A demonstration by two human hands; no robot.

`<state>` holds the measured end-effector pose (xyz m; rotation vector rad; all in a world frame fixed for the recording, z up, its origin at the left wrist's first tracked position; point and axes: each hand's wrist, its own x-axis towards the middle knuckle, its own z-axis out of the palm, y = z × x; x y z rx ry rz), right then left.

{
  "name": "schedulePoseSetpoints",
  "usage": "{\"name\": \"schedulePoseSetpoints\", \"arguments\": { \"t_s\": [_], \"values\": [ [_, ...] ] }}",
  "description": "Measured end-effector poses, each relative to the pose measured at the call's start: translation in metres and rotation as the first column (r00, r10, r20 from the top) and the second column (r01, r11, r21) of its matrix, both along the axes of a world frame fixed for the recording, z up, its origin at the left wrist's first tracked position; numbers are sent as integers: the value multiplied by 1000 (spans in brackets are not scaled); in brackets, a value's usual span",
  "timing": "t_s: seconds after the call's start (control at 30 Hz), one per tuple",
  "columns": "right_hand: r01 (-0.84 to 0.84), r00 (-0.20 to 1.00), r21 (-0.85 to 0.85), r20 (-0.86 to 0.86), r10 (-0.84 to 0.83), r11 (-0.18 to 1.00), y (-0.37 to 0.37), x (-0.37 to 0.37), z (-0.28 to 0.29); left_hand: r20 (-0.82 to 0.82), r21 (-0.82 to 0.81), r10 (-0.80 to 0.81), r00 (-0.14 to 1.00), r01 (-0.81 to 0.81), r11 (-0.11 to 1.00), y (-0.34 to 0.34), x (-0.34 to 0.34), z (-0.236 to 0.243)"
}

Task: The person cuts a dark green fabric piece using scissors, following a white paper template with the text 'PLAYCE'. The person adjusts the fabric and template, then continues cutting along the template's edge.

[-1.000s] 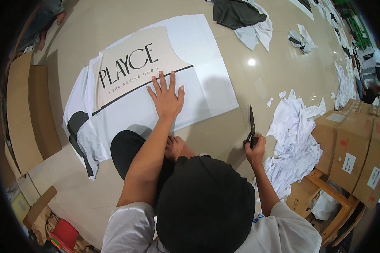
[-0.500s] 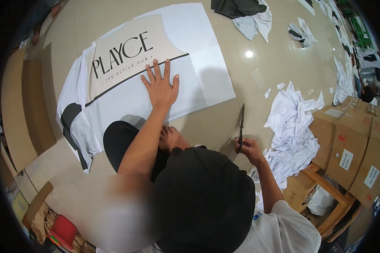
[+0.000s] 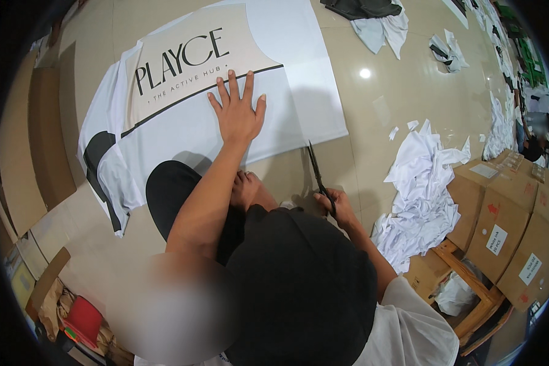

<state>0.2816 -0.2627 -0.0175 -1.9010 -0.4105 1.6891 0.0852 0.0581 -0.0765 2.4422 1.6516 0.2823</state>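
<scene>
Across the cloth (image 3: pixel 183 131), the left hand (image 3: pixel 236 119) lies flat, fingers splayed, grasping nothing; the right hand (image 3: pixel 340 208) grips scissors (image 3: pixel 316 174); unpressed edges might shift, skewing cuts.

The glossy beige tiled floor (image 3: pixel 396 91) carries a spread white cloth (image 3: pixel 314 73), a heap of white fabric scraps (image 3: pixel 418 195) to its right, and a smaller grey-and-white fabric bundle (image 3: pixel 452 55) beyond
</scene>
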Motion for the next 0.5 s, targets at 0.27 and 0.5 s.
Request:
{"name": "schedulePoseSetpoints", "arguments": {
  "t_s": [0.27,0.5],
  "values": [
    [27,999,24,25,-28,999,17,-12,1,-45,-17,2,999,-3,1000,1,1,-1],
    [71,997,50,-16,-70,996,17,-11,-4,-47,9,2,999,-1,1000,1,2,-7]
  ]
}}
